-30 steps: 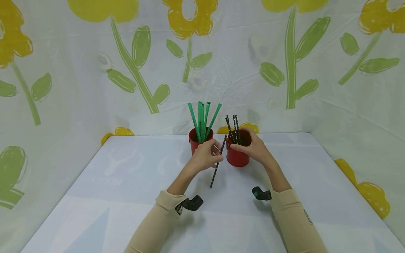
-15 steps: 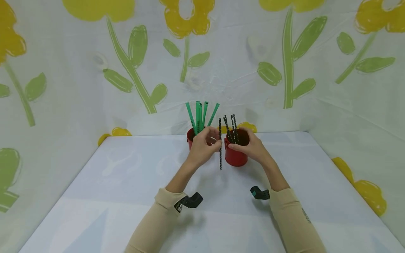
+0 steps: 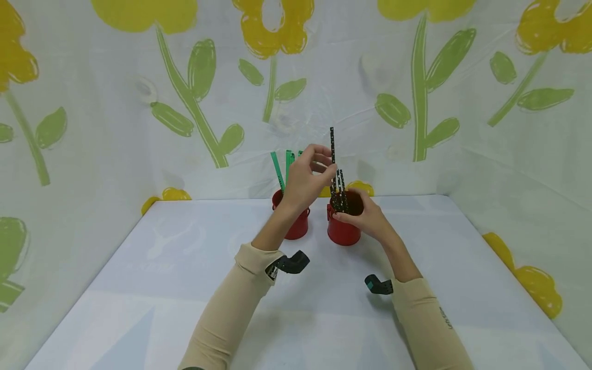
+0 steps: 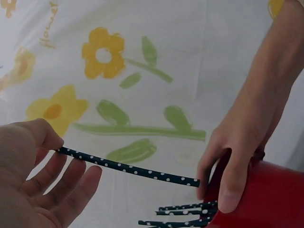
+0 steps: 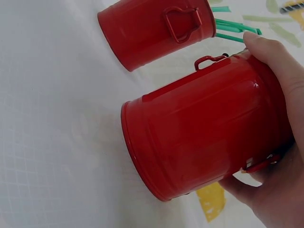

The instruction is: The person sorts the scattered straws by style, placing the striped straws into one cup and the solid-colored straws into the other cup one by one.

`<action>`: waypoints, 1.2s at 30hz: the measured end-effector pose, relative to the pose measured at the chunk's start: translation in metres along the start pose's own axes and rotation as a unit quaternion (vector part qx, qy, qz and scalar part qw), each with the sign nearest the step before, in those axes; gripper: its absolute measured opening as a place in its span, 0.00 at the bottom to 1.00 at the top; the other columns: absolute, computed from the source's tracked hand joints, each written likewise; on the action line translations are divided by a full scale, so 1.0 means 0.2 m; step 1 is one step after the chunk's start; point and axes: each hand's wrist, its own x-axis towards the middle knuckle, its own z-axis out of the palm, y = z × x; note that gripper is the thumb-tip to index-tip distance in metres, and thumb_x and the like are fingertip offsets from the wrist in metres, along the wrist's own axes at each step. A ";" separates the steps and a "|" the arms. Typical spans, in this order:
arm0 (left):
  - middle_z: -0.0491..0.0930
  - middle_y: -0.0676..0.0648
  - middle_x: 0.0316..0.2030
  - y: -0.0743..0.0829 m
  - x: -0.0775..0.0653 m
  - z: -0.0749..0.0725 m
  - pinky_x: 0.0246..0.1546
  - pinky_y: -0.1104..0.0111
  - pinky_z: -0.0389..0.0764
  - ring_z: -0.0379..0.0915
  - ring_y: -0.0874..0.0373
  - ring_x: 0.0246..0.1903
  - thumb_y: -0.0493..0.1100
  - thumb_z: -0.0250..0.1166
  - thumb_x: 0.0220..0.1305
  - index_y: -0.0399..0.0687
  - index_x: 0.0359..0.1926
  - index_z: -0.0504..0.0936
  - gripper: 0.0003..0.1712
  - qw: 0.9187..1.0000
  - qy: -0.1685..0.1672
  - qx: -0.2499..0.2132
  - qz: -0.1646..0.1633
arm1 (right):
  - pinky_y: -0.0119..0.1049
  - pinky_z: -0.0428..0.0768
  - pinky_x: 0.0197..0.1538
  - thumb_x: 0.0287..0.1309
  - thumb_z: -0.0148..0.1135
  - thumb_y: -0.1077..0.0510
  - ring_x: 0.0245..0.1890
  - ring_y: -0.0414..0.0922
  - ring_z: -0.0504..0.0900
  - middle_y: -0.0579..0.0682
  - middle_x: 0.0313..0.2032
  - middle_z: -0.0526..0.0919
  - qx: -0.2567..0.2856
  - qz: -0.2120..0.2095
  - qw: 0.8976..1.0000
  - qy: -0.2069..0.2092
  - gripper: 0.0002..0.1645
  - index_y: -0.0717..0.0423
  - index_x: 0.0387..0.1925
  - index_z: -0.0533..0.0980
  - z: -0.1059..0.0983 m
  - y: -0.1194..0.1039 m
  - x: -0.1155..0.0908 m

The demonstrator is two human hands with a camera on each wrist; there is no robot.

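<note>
My left hand (image 3: 309, 177) pinches a black straw with white dots (image 4: 128, 168) between thumb and fingertip. The straw stands nearly upright in the head view, its lower end at or just over the mouth of the right red bucket (image 3: 343, 235); whether it has passed the rim I cannot tell. My right hand (image 3: 372, 220) grips that bucket at its rim, the thumb on the near side. Several more dotted straws (image 4: 185, 213) lean inside the bucket. In the right wrist view the bucket's side (image 5: 199, 130) fills the middle.
Just left stands a second red bucket (image 3: 298, 229) with several green straws (image 3: 278, 172), partly covered by my left hand and forearm. Both buckets are near the back of the white table (image 3: 185, 288). A flower-printed sheet (image 3: 333, 92) hangs behind.
My left hand has risen and moved slightly right and away, lifting the dotted straw from beside the bucket to above it. My right hand keeps its grip on the bucket.
</note>
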 end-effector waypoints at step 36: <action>0.81 0.41 0.41 -0.20 -0.01 0.12 0.37 0.68 0.87 0.83 0.51 0.37 0.41 0.62 0.67 0.44 0.54 0.72 0.17 0.998 -0.021 0.002 -0.060 | 0.58 0.76 0.61 0.48 0.72 0.36 0.69 0.55 0.65 0.52 0.67 0.67 -0.007 -0.001 1.000 0.004 0.57 0.44 0.73 0.53 0.00 0.00 0.00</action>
